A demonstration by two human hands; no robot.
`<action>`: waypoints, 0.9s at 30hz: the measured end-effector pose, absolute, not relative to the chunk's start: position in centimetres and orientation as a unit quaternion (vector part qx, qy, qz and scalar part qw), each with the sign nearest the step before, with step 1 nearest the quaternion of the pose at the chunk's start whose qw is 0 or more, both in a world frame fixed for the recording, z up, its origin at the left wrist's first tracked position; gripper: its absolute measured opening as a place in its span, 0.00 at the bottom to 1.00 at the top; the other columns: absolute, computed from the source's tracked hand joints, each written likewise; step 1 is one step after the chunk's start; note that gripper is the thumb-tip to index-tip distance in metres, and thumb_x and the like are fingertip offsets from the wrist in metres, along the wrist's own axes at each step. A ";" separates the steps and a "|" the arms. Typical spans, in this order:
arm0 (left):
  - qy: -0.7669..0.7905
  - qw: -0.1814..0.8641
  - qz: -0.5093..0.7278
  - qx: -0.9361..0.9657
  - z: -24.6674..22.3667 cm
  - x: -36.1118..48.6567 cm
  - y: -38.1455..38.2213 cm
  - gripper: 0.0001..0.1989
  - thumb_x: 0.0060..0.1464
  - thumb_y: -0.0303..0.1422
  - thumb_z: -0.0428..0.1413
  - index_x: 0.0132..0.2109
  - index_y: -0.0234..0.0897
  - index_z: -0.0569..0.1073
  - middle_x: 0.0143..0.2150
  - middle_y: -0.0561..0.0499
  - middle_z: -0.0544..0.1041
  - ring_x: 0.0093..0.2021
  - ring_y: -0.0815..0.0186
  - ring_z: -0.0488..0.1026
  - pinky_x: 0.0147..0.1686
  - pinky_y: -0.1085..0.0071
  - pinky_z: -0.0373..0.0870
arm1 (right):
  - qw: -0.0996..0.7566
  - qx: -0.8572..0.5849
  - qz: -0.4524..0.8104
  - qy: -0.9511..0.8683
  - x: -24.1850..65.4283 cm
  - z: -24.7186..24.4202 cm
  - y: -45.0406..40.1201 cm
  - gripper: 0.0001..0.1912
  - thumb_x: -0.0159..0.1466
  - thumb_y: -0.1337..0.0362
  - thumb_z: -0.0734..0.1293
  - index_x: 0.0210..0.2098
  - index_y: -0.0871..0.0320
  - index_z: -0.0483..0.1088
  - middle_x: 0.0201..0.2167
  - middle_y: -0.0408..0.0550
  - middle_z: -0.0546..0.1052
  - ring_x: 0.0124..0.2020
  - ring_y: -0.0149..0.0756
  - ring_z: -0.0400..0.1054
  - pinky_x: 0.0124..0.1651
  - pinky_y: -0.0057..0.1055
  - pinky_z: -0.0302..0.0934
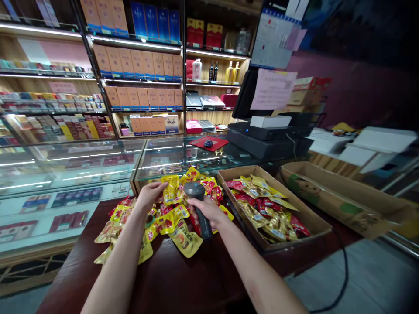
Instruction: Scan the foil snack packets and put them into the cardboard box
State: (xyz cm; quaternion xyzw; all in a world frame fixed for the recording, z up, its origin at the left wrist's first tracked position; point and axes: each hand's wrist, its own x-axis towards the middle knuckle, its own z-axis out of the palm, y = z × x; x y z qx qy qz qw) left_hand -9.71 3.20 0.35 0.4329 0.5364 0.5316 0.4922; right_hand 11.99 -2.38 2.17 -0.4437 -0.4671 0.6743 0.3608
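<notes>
My left hand (151,196) pinches the edge of a yellow snack packet (170,190), which is raised above the pile. Just to its right, my right hand (206,211) is wrapped round the handle of a dark handheld scanner (194,190), whose head is close to the packet. Under and around both hands lies a loose pile of yellow, red and gold packets (186,238) on the dark red-brown table (170,283). To the right of the pile, a cardboard box (303,213) holds many more packets.
A second, long cardboard box (337,205) stands at the right. Behind are a glass counter (160,152), a mouse (208,144) on a red mat and a monitor (245,93). Stocked shelves line the back wall. A black cable (346,270) hangs at the lower right.
</notes>
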 end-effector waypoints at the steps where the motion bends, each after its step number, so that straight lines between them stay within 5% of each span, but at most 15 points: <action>1: 0.534 0.491 0.541 0.426 0.3 -8.7 3.7 0.25 0.30 0.45 0.67 0.35 0.32 0.77 0.25 0.51 0.73 0.23 0.71 0.68 0.23 0.75 0.68 | 0.366 -0.443 0.669 -0.471 12.1 2.1 -2.5 0.13 0.53 0.57 0.67 0.21 0.58 0.62 0.12 0.37 0.64 0.11 0.25 0.56 0.13 0.23 0.54; 10: 0.491 0.507 0.577 0.411 0.1 -3.9 7.2 0.23 0.31 0.43 0.67 0.34 0.31 0.76 0.25 0.53 0.73 0.21 0.73 0.67 0.22 0.74 0.69 | 0.445 -0.483 0.596 -0.463 12.7 1.7 -4.7 0.15 0.53 0.58 0.68 0.37 0.56 0.62 0.14 0.35 0.67 0.12 0.28 0.60 0.15 0.25 0.55; 27: 0.459 0.508 0.599 0.416 2.0 -5.1 7.1 0.20 0.35 0.41 0.66 0.35 0.33 0.76 0.29 0.50 0.77 0.23 0.69 0.72 0.21 0.75 0.70 | 0.478 -0.487 0.481 -0.551 10.8 0.4 -6.1 0.18 0.53 0.54 0.68 0.39 0.58 0.69 0.22 0.44 0.74 0.28 0.37 0.70 0.29 0.29 0.63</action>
